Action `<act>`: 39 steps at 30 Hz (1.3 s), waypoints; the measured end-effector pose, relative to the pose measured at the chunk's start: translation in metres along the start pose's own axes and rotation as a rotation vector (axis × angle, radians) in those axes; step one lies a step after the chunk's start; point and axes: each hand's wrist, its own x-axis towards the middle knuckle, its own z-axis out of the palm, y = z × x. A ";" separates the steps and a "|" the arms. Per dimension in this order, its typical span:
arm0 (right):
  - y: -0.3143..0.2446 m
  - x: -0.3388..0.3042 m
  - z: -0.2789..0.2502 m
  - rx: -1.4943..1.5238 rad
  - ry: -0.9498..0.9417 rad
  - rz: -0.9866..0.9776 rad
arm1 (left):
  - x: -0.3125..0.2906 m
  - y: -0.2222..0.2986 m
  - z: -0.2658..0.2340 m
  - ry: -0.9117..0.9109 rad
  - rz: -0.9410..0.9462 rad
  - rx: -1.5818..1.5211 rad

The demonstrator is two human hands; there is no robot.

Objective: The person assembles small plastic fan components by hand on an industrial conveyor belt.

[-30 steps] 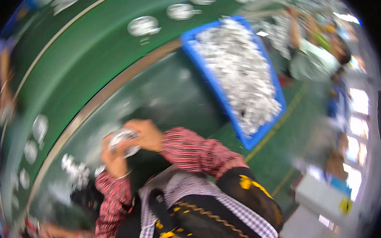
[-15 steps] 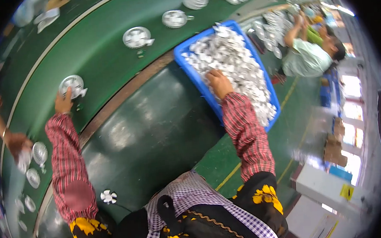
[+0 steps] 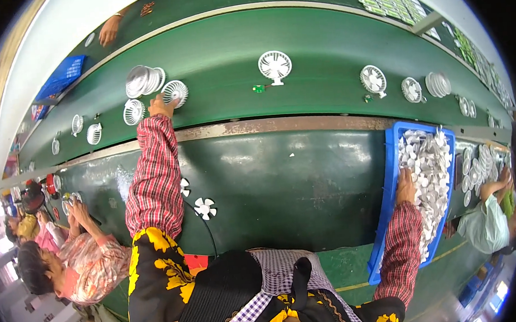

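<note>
Touching white slotted fan cage (image 3: pixel 176 94) on green belt (image 3: pixel 223 94) with left hand (image 3: pixel 161 106), resting right hand (image 3: pixel 406 188) on white pieces (image 3: pixel 432 173) in blue crate (image 3: pixel 392 159); cannot tell either grip's closure.

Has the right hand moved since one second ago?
Yes: rightward, from over the dark green bench, left of the blue bin, the right hand has come to the bin's white parts.
</note>
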 end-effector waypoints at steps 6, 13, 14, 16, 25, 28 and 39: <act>-0.002 -0.001 -0.030 -0.116 -0.152 0.100 | -0.008 0.049 0.010 -0.086 -0.107 0.032; 0.018 0.006 -0.045 0.504 0.107 0.254 | 0.009 0.031 0.031 -0.031 -0.047 -0.520; 0.002 0.016 -0.052 0.803 0.133 0.293 | 0.007 0.010 0.032 -0.071 -0.025 -0.777; -0.026 0.004 -0.070 1.204 0.362 0.479 | -0.058 0.074 0.006 -0.374 -0.028 -1.097; -0.230 -0.074 -0.163 0.866 0.345 -0.398 | -0.298 0.161 -0.040 -1.176 0.097 -1.573; -0.259 -0.091 -0.162 0.795 0.315 -0.536 | -0.332 0.159 -0.055 -1.157 0.162 -1.579; -0.295 -0.123 -0.145 0.647 0.361 -0.624 | -0.367 0.133 -0.077 -0.848 0.478 -1.312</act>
